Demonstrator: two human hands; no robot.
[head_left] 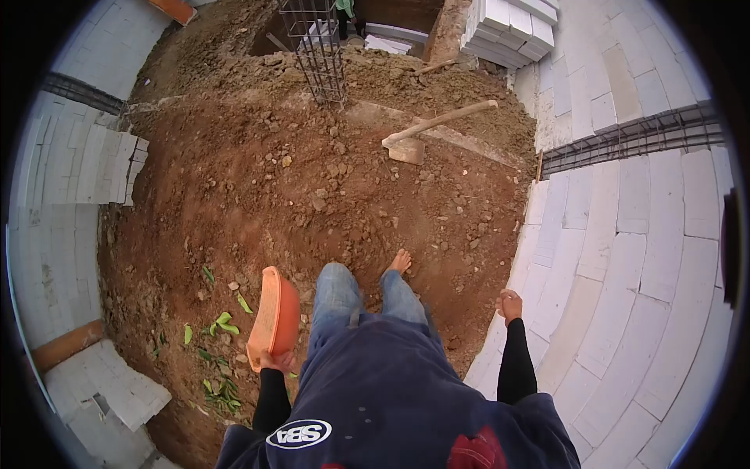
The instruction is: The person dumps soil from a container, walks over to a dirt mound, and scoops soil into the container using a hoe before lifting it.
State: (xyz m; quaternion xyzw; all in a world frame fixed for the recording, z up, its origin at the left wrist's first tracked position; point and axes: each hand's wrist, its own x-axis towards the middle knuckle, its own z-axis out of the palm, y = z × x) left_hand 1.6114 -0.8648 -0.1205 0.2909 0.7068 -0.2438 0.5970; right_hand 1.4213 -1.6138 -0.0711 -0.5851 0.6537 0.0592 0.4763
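Observation:
My left hand grips the lower rim of an orange plastic basin, which hangs tilted on its side beside my left leg. The basin's inner face looks dusty. My right hand hangs to the right of my body, near the white block wall, with its fingers curled and nothing visible in them. Further ahead, a hoe with a wooden handle lies on the reddish soil. My bare right foot stands on the dirt.
White block walls rise on both sides. Ahead stands a rebar column beside a pit where another person is partly visible. Stacked white blocks sit at the top right. Green leaves lie at the left.

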